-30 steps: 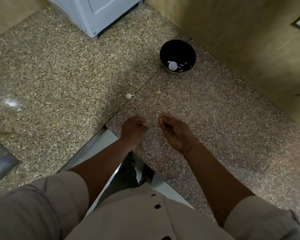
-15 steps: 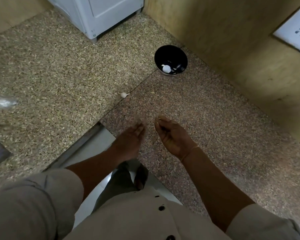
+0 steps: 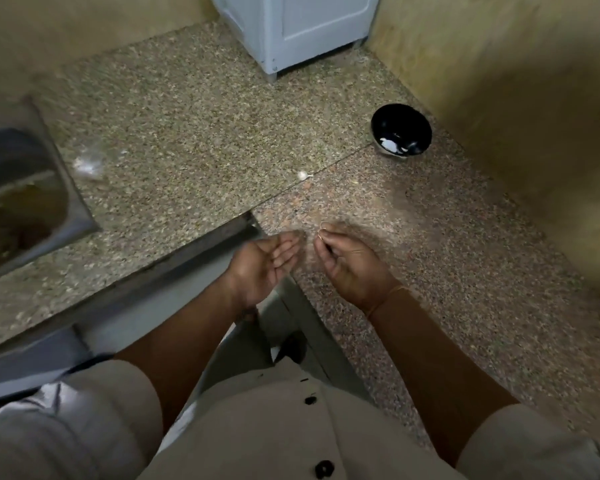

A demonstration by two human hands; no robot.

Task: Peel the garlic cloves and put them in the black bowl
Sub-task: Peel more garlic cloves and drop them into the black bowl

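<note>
The person's left hand [image 3: 264,265] is opening up. A moment ago it was making a fist, and now it is lying palm up with straight fingers, holding nothing. The right hand [image 3: 349,263] is staying just beside it in the middle of the frame, fingers curled, thumb pinching a tiny thin tan scrap [image 3: 321,236]. The scrap is looking like garlic skin, but it is too blurry to be sure. The head is turning too, so the round black bowl [image 3: 395,116] is now sitting in the upper right of the frame, with white peeled pieces lying inside it. A grey metal sink [image 3: 25,202] is now showing at the left. One small white garlic clove [image 3: 302,174] is still lying on the speckled stone desk [image 3: 187,133], between the hands and the bowl and well apart from both. So I am guessing the empty left hand is getting ready to reach for that clove.
</note>
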